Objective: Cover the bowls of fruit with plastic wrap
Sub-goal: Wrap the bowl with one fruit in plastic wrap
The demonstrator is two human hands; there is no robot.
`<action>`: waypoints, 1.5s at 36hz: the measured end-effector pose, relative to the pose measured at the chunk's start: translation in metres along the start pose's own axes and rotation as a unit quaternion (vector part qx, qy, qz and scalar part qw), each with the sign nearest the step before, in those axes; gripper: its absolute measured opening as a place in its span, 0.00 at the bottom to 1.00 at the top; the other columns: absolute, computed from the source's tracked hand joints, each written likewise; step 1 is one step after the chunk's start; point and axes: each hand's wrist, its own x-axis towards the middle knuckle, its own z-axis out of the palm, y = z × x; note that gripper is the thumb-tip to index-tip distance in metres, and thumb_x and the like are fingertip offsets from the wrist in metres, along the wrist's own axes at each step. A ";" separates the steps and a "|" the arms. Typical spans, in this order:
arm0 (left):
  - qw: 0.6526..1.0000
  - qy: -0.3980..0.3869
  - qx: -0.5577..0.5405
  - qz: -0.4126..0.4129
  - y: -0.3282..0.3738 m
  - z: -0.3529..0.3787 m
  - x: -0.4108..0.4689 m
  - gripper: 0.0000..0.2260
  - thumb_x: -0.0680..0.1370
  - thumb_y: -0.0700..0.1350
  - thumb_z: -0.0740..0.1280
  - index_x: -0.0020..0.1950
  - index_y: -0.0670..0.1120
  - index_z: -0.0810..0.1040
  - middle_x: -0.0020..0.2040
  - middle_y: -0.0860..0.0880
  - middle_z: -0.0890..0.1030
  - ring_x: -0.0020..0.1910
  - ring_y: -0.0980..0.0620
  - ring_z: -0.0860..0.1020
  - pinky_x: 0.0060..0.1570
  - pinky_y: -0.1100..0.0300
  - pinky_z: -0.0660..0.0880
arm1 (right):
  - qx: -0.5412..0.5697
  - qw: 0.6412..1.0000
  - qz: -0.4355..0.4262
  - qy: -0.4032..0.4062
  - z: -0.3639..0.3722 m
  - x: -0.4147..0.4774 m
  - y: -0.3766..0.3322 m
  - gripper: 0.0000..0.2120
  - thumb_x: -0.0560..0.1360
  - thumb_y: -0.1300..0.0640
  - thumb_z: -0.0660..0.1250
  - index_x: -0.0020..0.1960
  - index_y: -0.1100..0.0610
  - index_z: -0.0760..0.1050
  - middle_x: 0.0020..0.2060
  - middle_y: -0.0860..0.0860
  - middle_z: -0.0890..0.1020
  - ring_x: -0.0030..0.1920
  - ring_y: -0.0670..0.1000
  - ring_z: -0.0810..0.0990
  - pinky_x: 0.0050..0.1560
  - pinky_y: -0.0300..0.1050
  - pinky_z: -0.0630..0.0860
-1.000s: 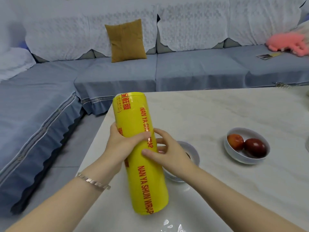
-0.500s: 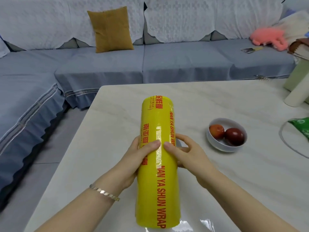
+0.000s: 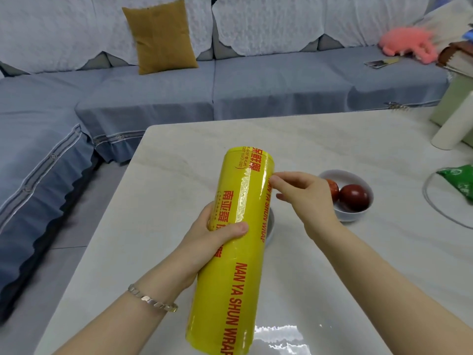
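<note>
Right hand [image 3: 304,198] has moved up the wrap roll [image 3: 230,290], pinching film near its far end; left hand [image 3: 215,242] grips mid-roll. Unrolling looks next; the fruit bowl [image 3: 350,217] sits uncovered.

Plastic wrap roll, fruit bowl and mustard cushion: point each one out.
plastic wrap roll [image 3: 225,290], head view, lower yellow label
fruit bowl [image 3: 350,216], head view, white front wall
mustard cushion [image 3: 161,37], head view, middle of its face
</note>
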 end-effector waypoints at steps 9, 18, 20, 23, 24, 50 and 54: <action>1.000 -0.020 0.010 -0.006 0.000 -0.008 -0.004 0.28 0.62 0.55 0.71 0.60 0.62 0.67 0.55 0.53 0.80 0.49 0.50 0.82 0.41 0.57 0.81 | 0.044 0.997 0.027 -0.055 -0.007 0.007 0.005 0.07 0.70 0.67 0.69 0.40 0.56 0.77 0.34 0.52 0.81 0.32 0.41 0.81 0.39 0.32 0.79; 0.999 -0.033 0.010 -0.017 0.002 -0.012 -0.003 0.26 0.62 0.56 0.71 0.58 0.63 0.68 0.55 0.52 0.80 0.50 0.48 0.82 0.44 0.54 0.81 | -0.049 0.994 -0.046 -0.083 -0.003 0.010 0.011 0.14 0.74 0.72 0.61 0.40 0.54 0.69 0.36 0.52 0.76 0.36 0.45 0.78 0.41 0.33 0.78; 0.999 -0.031 0.009 -0.015 0.002 -0.011 -0.002 0.27 0.61 0.55 0.72 0.59 0.62 0.68 0.55 0.52 0.80 0.49 0.48 0.82 0.44 0.53 0.81 | -0.048 0.995 -0.048 -0.071 -0.003 0.009 0.012 0.14 0.75 0.71 0.59 0.40 0.53 0.67 0.36 0.52 0.76 0.38 0.49 0.77 0.43 0.35 0.77; 1.000 -0.027 0.007 -0.008 0.002 -0.008 -0.002 0.28 0.61 0.56 0.72 0.60 0.62 0.68 0.55 0.52 0.80 0.49 0.48 0.83 0.42 0.54 0.81 | -0.023 0.998 -0.031 -0.055 -0.004 0.007 0.014 0.12 0.76 0.70 0.59 0.43 0.53 0.68 0.37 0.52 0.76 0.39 0.49 0.79 0.44 0.33 0.77; 1.000 -0.026 0.006 -0.007 0.002 -0.007 -0.001 0.28 0.61 0.56 0.72 0.59 0.62 0.68 0.55 0.52 0.80 0.49 0.48 0.83 0.42 0.54 0.81 | -0.015 0.998 -0.020 -0.053 -0.004 0.007 0.014 0.10 0.76 0.69 0.60 0.46 0.54 0.69 0.37 0.53 0.77 0.39 0.49 0.79 0.45 0.32 0.77; 0.999 -0.039 0.016 -0.029 -0.007 -0.013 -0.008 0.36 0.54 0.59 0.74 0.61 0.60 0.69 0.55 0.50 0.81 0.48 0.48 0.83 0.41 0.54 0.80 | -0.048 0.989 0.015 -0.136 -0.015 -0.004 0.016 0.12 0.76 0.63 0.62 0.36 0.57 0.76 0.32 0.49 0.79 0.35 0.42 0.77 0.47 0.38 0.78; 0.999 0.010 0.008 -0.034 -0.008 -0.009 -0.009 0.27 0.60 0.56 0.72 0.57 0.61 0.69 0.53 0.52 0.80 0.45 0.49 0.83 0.37 0.57 0.80 | 0.030 0.995 0.014 -0.092 -0.011 -0.007 0.013 0.10 0.78 0.66 0.56 0.39 0.59 0.70 0.35 0.49 0.82 0.37 0.42 0.82 0.45 0.36 0.79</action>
